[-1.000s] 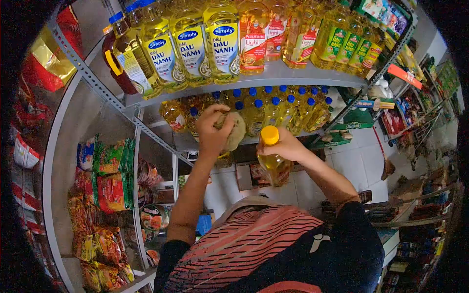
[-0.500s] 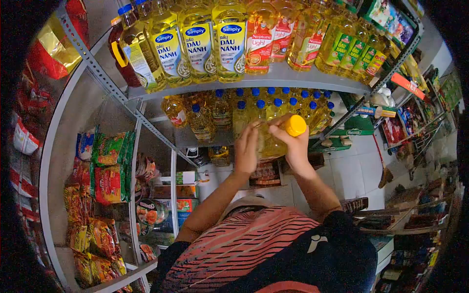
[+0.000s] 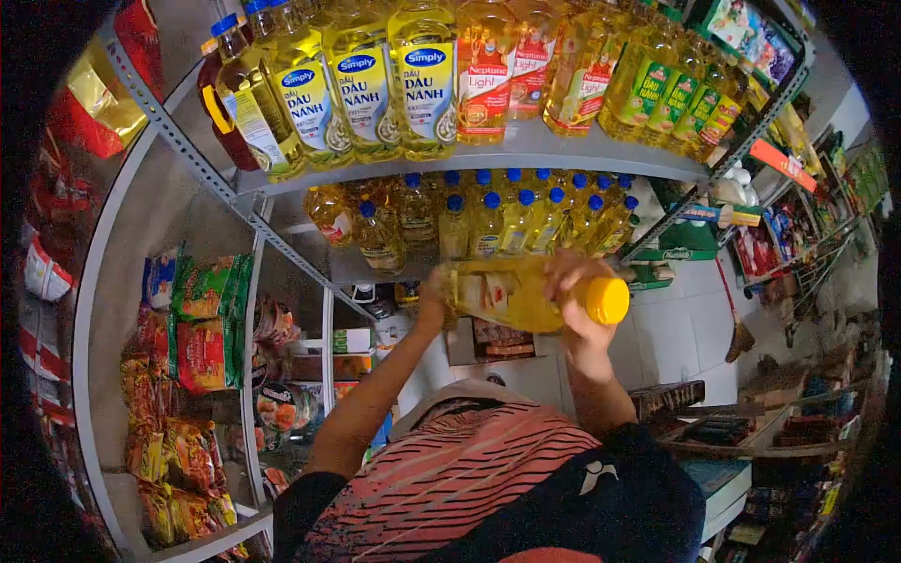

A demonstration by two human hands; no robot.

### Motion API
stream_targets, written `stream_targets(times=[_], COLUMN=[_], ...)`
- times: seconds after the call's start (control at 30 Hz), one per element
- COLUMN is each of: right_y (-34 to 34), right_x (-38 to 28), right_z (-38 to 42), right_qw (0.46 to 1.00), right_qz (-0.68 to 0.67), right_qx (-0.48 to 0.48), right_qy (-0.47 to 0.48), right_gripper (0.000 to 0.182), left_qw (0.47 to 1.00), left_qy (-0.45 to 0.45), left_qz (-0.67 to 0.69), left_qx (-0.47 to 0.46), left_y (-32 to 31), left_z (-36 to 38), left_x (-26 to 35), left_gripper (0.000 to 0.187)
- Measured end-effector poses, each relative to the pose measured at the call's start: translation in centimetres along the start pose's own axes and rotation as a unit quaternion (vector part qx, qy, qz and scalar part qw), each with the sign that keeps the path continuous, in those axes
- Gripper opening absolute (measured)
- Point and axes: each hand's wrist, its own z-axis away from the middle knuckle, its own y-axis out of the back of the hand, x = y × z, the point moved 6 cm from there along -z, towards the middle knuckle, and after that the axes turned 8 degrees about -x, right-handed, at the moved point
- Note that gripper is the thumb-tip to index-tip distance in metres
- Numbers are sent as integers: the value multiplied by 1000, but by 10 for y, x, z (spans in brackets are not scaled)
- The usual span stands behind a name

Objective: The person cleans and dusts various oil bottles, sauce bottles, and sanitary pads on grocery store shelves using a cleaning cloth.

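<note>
A large bottle of yellow oil (image 3: 516, 293) with a yellow cap lies sideways in the air, in front of the lower shelf. My right hand (image 3: 580, 296) is wrapped round its neck end, just beside the cap. At the bottle's base, to the left, is my left hand (image 3: 435, 296), blurred and partly hidden; it seems to hold that end. Behind the bottle stand smaller blue-capped oil bottles (image 3: 488, 225) on the lower shelf. A blurred label shows on the held bottle's side.
Above, a grey metal shelf (image 3: 488, 161) carries Simply bottles (image 3: 423, 89), Neptune bottles (image 3: 485, 84) and green-labelled bottles. Seasoning packets (image 3: 208, 352) hang at the left. An open box (image 3: 488, 340) is on the tiled floor (image 3: 676, 314) below.
The yellow-capped bottle has turned from pointing its cap up towards the camera to lying sideways. My left hand has moved left and down to its base; my right hand has moved slightly down.
</note>
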Motion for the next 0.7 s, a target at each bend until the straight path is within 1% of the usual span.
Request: stream_targets(times=[0.03, 0.07, 0.1, 0.13, 0.17, 0.2, 0.23, 0.27, 0.3, 0.33, 0.37, 0.4, 0.43, 0.47, 0.5, 0.53, 0.57, 0.6, 0.63, 0.67, 0.7], right_y=[1, 2, 2, 4, 10, 12, 10, 10, 24, 39, 54, 62, 72, 80, 85, 89, 94, 101, 107, 108, 103], right_x=[-2, -6, -11, -15, -16, -22, -27, -26, -17, -6, 10, 18, 35, 54, 59, 65, 70, 77, 82, 82, 73], right_z=[2, 3, -1, -4, -9, -14, -15, -13, -11, -6, -4, 1, 5, 14, 17, 18, 18, 23, 24, 24, 21], right_qw=[1000, 999, 997, 993, 994, 984, 968, 969, 987, 988, 987, 975, 947, 903, 902, 897, 889, 889, 895, 899, 900], right_qz=[-29, -22, -39, -57, -57, -64, -71, -71, -72, -72, -56, -96, -172, -245, -246, -289, -331, -331, -349, -365, -373], right_qx=[-3, -29, -52, -74, -72, -129, -186, -186, -57, 74, 96, 194, 268, 339, 339, 325, 310, 309, 275, 241, 223], right_qy=[7, 18, 44, 67, 64, 106, 149, 149, 131, 111, 120, 43, -28, -102, -101, -82, -63, -64, -43, -21, -14], right_gripper=[27, 30, 31, 32, 32, 33, 35, 35, 38, 40, 43, 31, 25, 19, 19, 15, 11, 11, 11, 10, 13], left_qw=[1000, 980, 920, 920, 897, 871, 871, 859, 845, 846, 872, 892, 890, 890, 910, 923, 926, 925, 915, 890, 879], left_qy=[-3, 75, 153, 156, 131, 105, 106, 73, 40, 41, 24, 4, -65, -66, -9, 48, 32, 31, -33, -97, 62], left_qz=[2, 183, 356, 356, 415, 472, 471, 501, 529, 528, 489, 448, 450, 449, 414, 377, 360, 361, 401, 434, 462], left_qx=[-2, -27, -51, -51, -70, -90, -90, -78, -66, -67, -5, 57, -44, -45, 7, 58, 113, 113, 5, -103, 98], left_y=[-4, -13, -25, -30, -42, -49, -48, -42, -35, -32, -21, -8, -6, -6, -8, -11, -20, -12, -6, -7, -21], left_z=[-1, 0, 4, 5, 8, 8, 7, 6, 7, 9, 12, 12, 13, 14, 17, 21, 27, 23, 13, 9, 25], left_x=[0, -6, -10, -6, 11, 25, 31, 39, 48, 54, 62, 68, 79, 82, 81, 81, 100, 89, 82, 84, 102], left_gripper=[41, 46, 51, 51, 52, 53, 53, 53, 53, 53, 53, 52, 51, 51, 48, 45, 28, 28, 25, 27, 32])
